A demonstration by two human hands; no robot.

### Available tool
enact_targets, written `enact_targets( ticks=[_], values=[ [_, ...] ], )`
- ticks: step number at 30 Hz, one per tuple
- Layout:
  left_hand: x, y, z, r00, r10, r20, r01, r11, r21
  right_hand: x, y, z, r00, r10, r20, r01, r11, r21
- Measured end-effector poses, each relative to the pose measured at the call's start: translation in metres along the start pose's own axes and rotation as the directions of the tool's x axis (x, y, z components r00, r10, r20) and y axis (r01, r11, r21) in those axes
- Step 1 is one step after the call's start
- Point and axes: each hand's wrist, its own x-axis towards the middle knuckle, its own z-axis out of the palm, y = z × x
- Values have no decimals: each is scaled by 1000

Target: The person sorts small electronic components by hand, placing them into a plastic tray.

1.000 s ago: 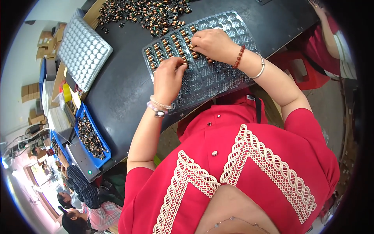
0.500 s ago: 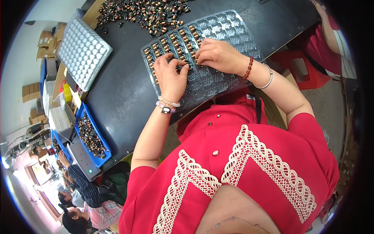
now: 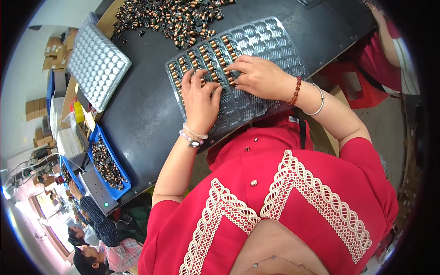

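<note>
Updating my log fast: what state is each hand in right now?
Left hand: spread and bent over the clear tray; any hold cannot be told.
Right hand: curled at the copper-coloured parts; grip unclear.

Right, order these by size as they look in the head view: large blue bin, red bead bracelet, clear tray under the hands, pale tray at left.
1. Clear tray, easily the largest
2. Pale tray
3. Large blue bin
4. Red bead bracelet, clearly smallest

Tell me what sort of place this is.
Probably a small-parts assembly or packing workshop: a clear plastic tray is partly filled with copper-coloured components, a heap of similar loose parts lies on the dark bench, and a blue bin holds more.
</note>
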Motion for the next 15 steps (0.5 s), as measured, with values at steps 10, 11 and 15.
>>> enact_targets(
  ticks=[10,11,15],
  values=[
    [103,-75,4,931,-354,-90,362,927,97,82,103,2,903,382,-195,-426,852,-305],
    [107,-79,5,896,-444,6,442,892,94,83,110,3,886,431,-170,-463,825,-323],
    [109,-78,3,894,-447,11,443,881,-169,84,119,4,863,485,-141,-505,826,-251]
  ],
)
